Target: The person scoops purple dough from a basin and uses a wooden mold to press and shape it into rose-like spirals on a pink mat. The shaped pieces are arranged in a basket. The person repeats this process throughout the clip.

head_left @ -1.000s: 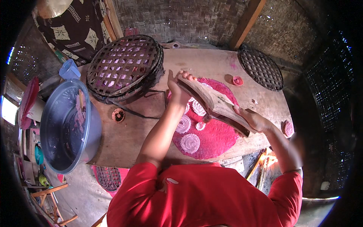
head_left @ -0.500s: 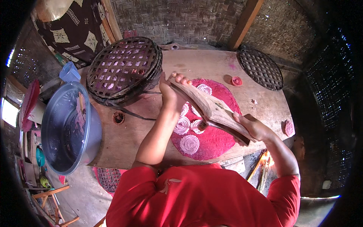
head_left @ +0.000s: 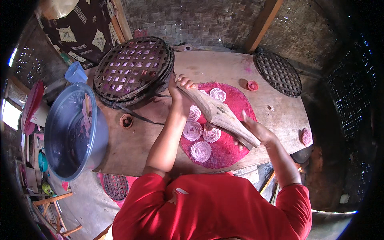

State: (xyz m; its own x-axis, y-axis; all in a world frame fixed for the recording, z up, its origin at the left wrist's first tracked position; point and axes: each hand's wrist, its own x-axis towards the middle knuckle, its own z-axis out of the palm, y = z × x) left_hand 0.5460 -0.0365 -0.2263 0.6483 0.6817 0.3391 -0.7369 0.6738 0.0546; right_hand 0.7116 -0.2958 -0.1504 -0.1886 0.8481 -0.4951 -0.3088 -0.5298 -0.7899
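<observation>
A long wooden hand press [head_left: 218, 114] slants over a round red cloth mat [head_left: 240, 104]. My left hand [head_left: 182, 88] is closed around its upper left end. At its lower right end my right hand [head_left: 260, 134] holds it loosely, thumb raised on one side and fingertips showing beneath. Several pale pink coils of dough strands lie on the mat, among them one coil [head_left: 201, 151] at the near edge and another [head_left: 218, 95] at the far side. The press's rounded middle hangs over a coil [head_left: 211, 135] and partly hides it.
At left stands a big grey-blue basin [head_left: 102, 132] smeared with pink dough, a blue pitcher [head_left: 75, 73] behind it. Stacked woven trays [head_left: 134, 70] rest at the table's back left. Another woven tray [head_left: 278, 74] lies back right. A pink lump [head_left: 307, 137] sits by the right edge.
The press's right end has swung left and its two parts look closer together. My right hand has moved left with it, its thumb lifted and fingers looser. My left hand keeps its grip.
</observation>
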